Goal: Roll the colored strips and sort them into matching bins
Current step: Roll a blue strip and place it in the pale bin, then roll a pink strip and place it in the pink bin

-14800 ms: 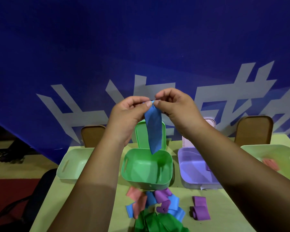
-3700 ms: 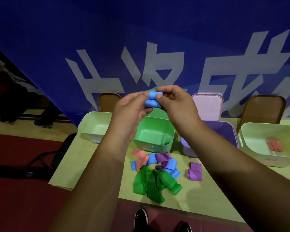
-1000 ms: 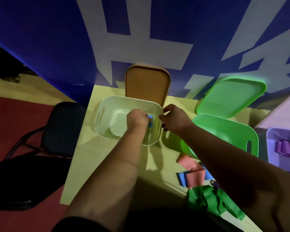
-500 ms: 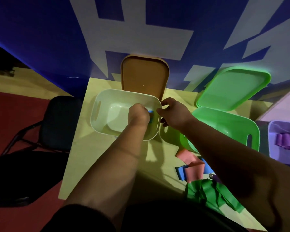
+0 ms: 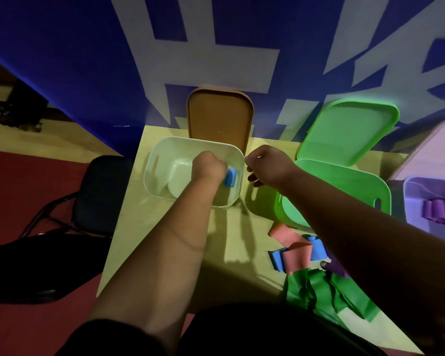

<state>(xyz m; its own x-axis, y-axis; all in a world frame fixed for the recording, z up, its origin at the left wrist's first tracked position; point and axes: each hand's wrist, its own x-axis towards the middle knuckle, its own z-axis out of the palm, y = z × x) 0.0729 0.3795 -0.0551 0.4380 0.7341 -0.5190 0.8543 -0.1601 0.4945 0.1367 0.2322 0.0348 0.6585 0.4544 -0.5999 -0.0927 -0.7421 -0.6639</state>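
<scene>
While left hand holds blue roll, inside pale bin

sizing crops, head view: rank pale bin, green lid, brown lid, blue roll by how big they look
1. pale bin and green lid, too close to rank
2. brown lid, bottom hidden behind the bin
3. blue roll, smallest

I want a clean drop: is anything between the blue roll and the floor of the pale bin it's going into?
Nothing visible. The left hand holds the blue roll inside the pale bin, by its right wall; the floor that shows is bare. The right hand is outside the rim.
</scene>
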